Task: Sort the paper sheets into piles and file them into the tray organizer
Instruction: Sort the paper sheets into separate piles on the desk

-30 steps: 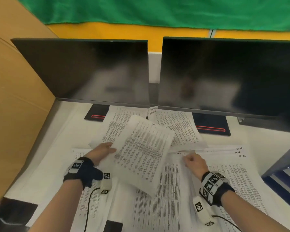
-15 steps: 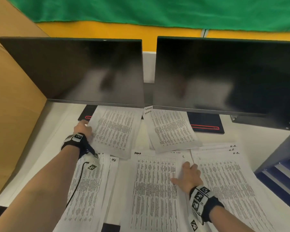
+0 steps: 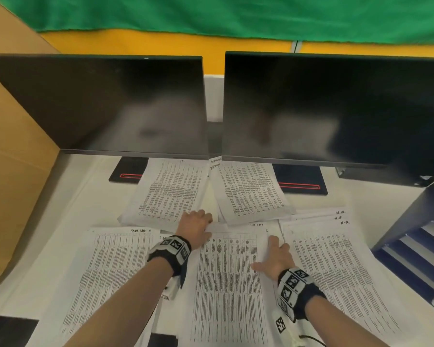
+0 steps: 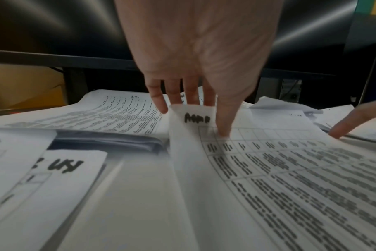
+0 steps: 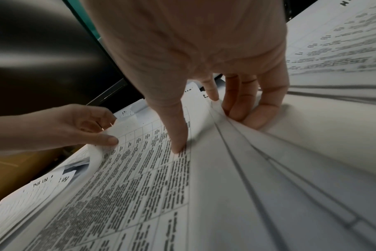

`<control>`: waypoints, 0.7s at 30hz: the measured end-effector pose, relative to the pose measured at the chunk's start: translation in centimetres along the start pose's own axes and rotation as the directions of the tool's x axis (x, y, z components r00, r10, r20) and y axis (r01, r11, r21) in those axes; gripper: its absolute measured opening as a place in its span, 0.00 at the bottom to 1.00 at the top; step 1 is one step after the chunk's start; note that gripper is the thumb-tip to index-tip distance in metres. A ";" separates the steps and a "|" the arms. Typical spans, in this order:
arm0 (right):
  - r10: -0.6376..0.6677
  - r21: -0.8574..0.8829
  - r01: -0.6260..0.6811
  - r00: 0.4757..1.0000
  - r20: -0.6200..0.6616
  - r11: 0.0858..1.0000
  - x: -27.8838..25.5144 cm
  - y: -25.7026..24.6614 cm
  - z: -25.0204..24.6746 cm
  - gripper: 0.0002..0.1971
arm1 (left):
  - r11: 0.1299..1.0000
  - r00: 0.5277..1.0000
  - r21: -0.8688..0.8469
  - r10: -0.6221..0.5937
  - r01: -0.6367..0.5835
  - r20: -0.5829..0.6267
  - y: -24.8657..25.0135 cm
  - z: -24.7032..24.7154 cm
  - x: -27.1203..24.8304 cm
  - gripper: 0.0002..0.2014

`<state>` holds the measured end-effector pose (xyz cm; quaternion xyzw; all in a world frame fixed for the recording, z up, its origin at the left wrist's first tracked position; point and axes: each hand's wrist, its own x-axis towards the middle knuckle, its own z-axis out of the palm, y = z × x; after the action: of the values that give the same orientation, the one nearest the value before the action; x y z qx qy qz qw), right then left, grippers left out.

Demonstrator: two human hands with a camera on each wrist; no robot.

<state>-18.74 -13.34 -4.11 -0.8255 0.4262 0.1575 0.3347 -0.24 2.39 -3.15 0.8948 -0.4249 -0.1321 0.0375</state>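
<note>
2 monitors (image 3: 98, 106); 5 paper piles. Left hand (image 3: 194, 227) pinches middle pile's top sheet (image 3: 226, 276) corner; right hand (image 3: 276, 259) grips its other edge.

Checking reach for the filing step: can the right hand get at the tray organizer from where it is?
Probably yes. The right hand grips the centre pile's right edge; the tray organizer stands on that side, with only the flat right-hand pile between, but its grip is occupied.

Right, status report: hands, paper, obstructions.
Left hand pinches middle sheet's top-left corner. Right hand grips its right edge. Tray organizer unobstructed.
</note>
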 end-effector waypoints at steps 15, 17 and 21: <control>-0.022 -0.021 0.023 0.998 0.057 1.000 -0.3 0.7 -0.1 0.47 | 0.927 0.979 -0.344 -0.186 0.148 -0.080 -0.6 -1.6 -2.7 0.07; -0.025 -0.008 0.026 0.998 0.057 1.000 -0.3 0.8 -0.2 0.48 | 0.947 0.979 -0.304 -0.154 0.108 -0.131 -0.3 -1.5 -3.3 0.06; -0.018 -0.005 0.019 0.999 0.031 1.000 -0.4 0.9 -0.3 0.46 | 0.984 0.976 -0.175 -0.017 -0.022 -0.216 0.5 -1.4 -4.4 0.05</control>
<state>-19.70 -13.69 -4.10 -0.8278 0.4129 0.1682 0.3406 -2.92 5.40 -0.82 0.8965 -0.4060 -0.0708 0.1628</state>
